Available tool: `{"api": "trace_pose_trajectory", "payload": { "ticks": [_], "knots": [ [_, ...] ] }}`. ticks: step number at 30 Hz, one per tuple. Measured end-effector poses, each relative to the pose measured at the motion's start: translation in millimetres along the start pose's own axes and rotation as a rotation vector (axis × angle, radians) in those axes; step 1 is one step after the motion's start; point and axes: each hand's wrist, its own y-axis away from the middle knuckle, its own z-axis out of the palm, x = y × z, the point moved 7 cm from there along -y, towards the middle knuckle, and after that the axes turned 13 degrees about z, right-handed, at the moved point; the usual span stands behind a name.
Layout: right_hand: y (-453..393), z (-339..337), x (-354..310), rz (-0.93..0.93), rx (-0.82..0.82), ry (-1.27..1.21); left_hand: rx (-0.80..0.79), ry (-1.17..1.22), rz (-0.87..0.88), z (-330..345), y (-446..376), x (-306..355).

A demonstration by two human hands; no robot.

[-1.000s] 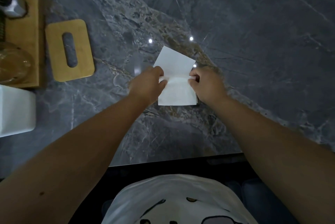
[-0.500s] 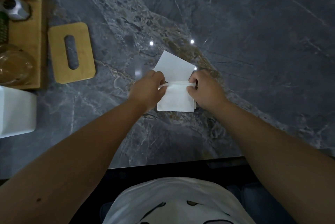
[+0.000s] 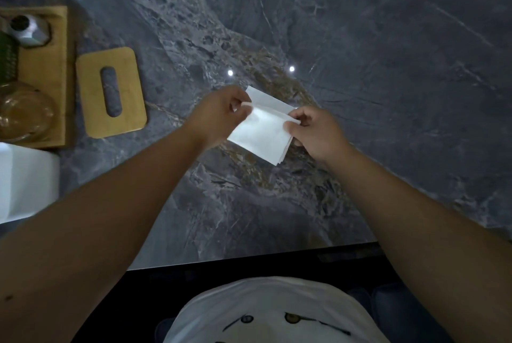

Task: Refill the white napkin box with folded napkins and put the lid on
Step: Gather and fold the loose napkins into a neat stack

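A white folded napkin [image 3: 260, 134] is held above the dark marble table, tilted, with several layers showing at its lower corner. My left hand [image 3: 219, 115] pinches its upper left corner. My right hand [image 3: 315, 132] pinches its right edge. The white napkin box [image 3: 27, 179] stands at the left edge of the view, partly cut off. Its wooden lid [image 3: 110, 93], with an oval slot, lies flat on the table to the left of my left hand.
A wooden tray [image 3: 44, 71] at the far left holds a metal bottle [image 3: 27, 29], a glass bowl [image 3: 22, 115] and a green item [image 3: 7, 62]. The marble table [image 3: 388, 93] stretches to the right. Its front edge runs near my body.
The napkin was folded over on the table, then lifted off it and tilted. Both hands rose slightly and stayed on its corners.
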Motion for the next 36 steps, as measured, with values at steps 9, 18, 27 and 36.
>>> {"api": "trace_pose_trajectory", "payload": {
  "ticks": [9,18,27,36],
  "knots": [
    [-35,3,-8,0.072,0.100,0.054,-0.095,-0.175,0.003,0,-57,-4],
    [-44,3,-14,-0.028,0.211,0.478,-0.156,-0.326,0.003,16,-62,-20],
    [-36,6,-21,-0.134,0.256,0.644,-0.232,-0.492,0.059,22,-64,-13],
    [-38,10,-23,-0.113,0.114,0.680,-0.293,-0.459,0.100,20,-50,-9]
  ]
}}
